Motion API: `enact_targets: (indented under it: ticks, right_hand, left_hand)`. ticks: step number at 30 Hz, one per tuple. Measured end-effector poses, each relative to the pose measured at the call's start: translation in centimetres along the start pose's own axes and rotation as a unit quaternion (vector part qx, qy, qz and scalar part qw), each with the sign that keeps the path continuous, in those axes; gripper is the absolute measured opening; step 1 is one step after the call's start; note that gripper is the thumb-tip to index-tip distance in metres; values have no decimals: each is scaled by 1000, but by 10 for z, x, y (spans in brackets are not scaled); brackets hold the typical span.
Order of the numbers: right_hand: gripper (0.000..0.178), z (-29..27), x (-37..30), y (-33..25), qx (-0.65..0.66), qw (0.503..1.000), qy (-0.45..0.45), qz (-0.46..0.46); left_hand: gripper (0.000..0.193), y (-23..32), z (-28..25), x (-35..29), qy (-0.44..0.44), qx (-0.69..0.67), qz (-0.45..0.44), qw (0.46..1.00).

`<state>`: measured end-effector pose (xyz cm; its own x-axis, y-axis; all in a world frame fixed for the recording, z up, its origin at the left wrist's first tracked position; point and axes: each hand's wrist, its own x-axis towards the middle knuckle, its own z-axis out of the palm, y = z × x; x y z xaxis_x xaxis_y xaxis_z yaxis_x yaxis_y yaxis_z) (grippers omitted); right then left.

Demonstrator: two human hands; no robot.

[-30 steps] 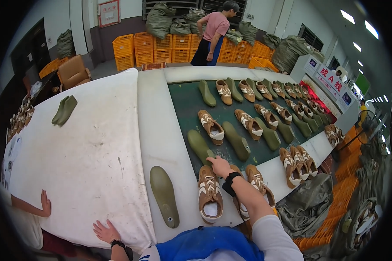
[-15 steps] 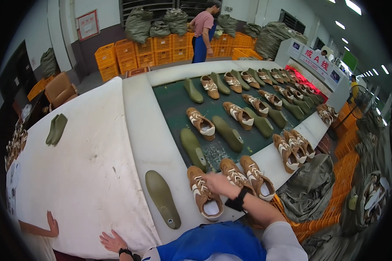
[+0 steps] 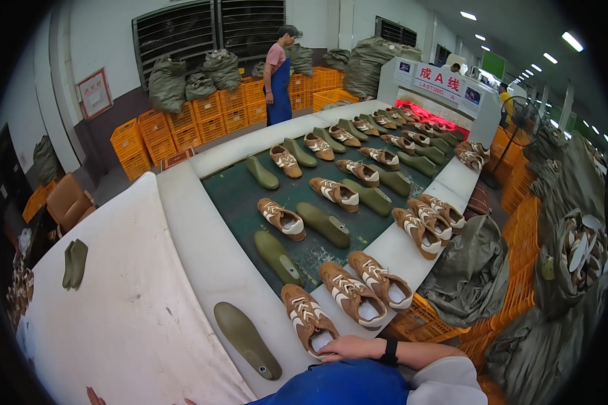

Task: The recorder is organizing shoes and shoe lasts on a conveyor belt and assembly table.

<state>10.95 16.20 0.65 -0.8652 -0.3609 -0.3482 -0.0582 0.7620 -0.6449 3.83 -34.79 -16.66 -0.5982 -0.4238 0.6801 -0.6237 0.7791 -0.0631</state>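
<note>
My right hand is closed at the heel of the nearest brown suede sneaker, its fingers at the shoe's opening. That sneaker has white side stripes and cream laces, and lies on the white table edge. Only a sliver of my left hand shows at the lower edge, by the pale cloth; its fingers are mostly hidden. To the left of the sneaker lies a green shoe last. Two more brown sneakers stand to its right.
Rows of sneakers and green lasts fill the dark green conveyor, which leads to a red-lit machine. Pale cloth covers the left table, with another person's fingers at its edge. Orange crates stand right; a co-worker stands beyond.
My right hand has moved from the sneaker's laces back to its heel. My left hand has slipped almost out of view. The whole view has shifted, and the far co-worker has turned.
</note>
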Motion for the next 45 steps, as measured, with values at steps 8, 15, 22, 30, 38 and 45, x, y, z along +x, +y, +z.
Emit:
enact_targets:
  ticks: [8,15,22,30,38,45]
  right_hand:
    - [33,-21,-36,-14,-133,969,206,44]
    - [40,-100,-150,-47,-62,978,152,131]
    - [45,-198,-246,-124,-184,938,123,266]
    - [42,-329,-268,-146,-163,891,315,284]
    - [27,-377,-102,-124,1,864,501,46]
    - [29,-279,147,-7,141,933,330,-43]
  left_hand:
    - [56,48,57,11,-4,-102,40,994]
    - [58,149,51,37,-27,-172,66,982]
    - [59,159,33,42,-66,-172,60,981]
    - [61,58,16,20,-130,-74,9,989]
    - [59,29,-58,33,-328,69,-92,938]
    - [62,17,-44,24,-308,46,-90,946]
